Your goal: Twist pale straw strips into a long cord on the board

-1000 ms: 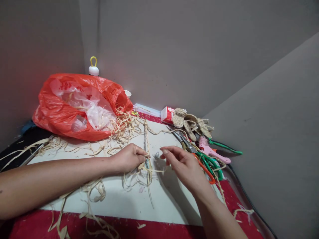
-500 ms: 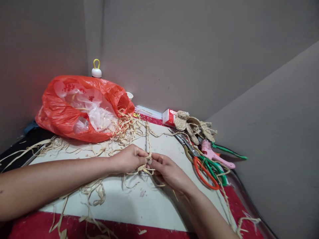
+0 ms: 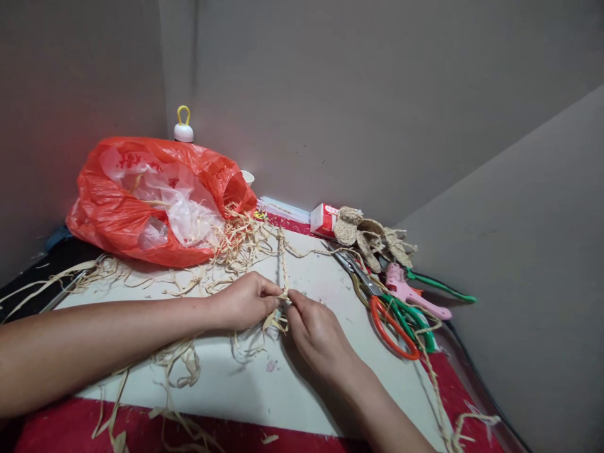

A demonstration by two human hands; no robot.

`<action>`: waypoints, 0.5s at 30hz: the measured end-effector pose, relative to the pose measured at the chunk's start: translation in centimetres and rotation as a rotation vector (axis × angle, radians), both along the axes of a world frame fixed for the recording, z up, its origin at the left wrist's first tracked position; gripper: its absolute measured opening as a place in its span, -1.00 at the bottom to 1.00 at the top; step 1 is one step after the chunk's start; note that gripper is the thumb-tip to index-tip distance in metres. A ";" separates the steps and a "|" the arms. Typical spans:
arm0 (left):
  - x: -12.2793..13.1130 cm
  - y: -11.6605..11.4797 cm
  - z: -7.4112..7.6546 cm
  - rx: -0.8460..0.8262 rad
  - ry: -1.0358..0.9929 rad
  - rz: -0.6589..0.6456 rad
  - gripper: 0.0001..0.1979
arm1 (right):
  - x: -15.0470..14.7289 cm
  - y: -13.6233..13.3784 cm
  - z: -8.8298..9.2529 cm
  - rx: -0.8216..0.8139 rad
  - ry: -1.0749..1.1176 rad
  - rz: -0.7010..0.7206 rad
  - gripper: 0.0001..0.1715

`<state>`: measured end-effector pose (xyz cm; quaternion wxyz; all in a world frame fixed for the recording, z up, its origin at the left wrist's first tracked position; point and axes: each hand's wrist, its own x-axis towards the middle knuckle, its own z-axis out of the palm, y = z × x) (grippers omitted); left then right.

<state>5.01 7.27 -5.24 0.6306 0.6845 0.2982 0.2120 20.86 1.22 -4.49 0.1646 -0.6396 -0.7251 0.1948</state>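
Observation:
A pale raffia braid [image 3: 282, 261] runs from the middle of the white board towards me, and its near end lies between my two hands. My left hand [image 3: 248, 302] pinches the braid's end from the left. From the right, my right hand [image 3: 314, 324] has its thumb and forefinger closed at the same spot, on strands of the raffia; the fingertips partly hide them. Loose strand ends [image 3: 276, 321] hang just below the fingers. A heap of raffia strips [image 3: 240, 242] spills beyond my left hand.
An orange-red plastic bag [image 3: 113, 220] lies at the back left. On the right are orange-handled scissors [image 3: 391, 333], green-handled scissors [image 3: 425, 330], a pink glue gun [image 3: 401, 292] and coiled woven pieces [image 3: 349, 226]. A red-and-white box [image 3: 323, 219] stands behind; grey walls enclose the back.
My right hand has turned and its fingers have drawn in closer together at the braid's end. My left hand keeps its pinch. The camera view has shifted slightly.

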 end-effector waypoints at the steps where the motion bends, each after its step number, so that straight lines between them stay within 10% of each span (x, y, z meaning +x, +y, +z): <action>1: 0.0 0.0 0.0 0.029 0.009 -0.003 -0.79 | -0.1 0.0 0.1 0.002 -0.073 -0.008 -0.78; 15: -0.7 1.1 -0.2 0.041 0.096 -0.132 -0.75 | 1.1 0.6 0.7 -0.049 0.032 0.116 -0.83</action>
